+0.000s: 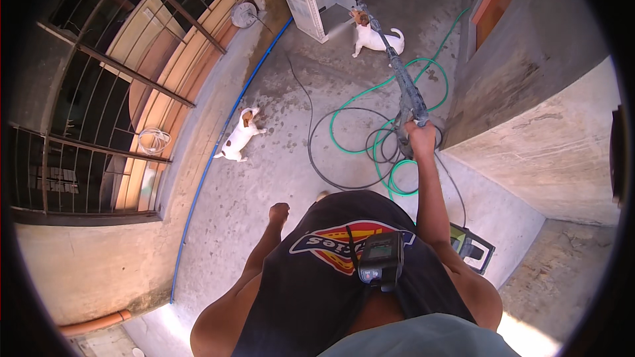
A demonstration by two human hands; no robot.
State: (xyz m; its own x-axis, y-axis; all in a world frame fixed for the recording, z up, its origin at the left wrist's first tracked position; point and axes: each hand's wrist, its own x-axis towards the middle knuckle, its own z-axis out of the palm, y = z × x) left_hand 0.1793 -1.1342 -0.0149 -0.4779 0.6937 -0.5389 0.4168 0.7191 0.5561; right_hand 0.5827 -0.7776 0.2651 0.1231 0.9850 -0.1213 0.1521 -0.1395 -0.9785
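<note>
The right arm stretches forward, its hand (421, 137) wrapped firmly around the handle of a long spray gun (409, 89), which points ahead. The left arm hangs beside the body, slightly bent, its hand (279, 212) curled into a loose fist. A green hose (333, 125) lies in loops below the gun. Farther out, a white dog (377, 41) stands near a white frame (301, 3), beside the gun's far end.

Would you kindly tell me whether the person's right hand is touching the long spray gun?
Touching: the head view shows the right hand closed around the rear end of the spray gun, with no gap between them.
</note>
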